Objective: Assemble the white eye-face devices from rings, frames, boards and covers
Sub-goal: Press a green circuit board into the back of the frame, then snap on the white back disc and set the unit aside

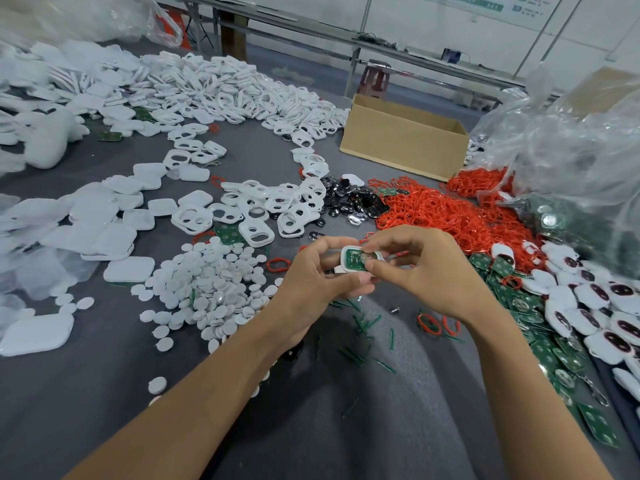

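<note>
Both hands meet mid-table: the left hand (322, 271) grips a white frame (346, 269) with a green board (354, 258) in it, and the right hand (426, 271) pinches its right end. It's hemmed in by white discs (214, 282) on the left and red rings (450, 216) on the far right. The cardboard box (405, 147) sits open, and what's inside can't be seen.

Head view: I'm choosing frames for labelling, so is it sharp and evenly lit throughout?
Head view: soft, even light, faint shadows; left hand, right hand and the green board between them fairly sharp; white covers at the left edge smeared; glare on the plastic bag; wide lens stretches the edges.
</note>
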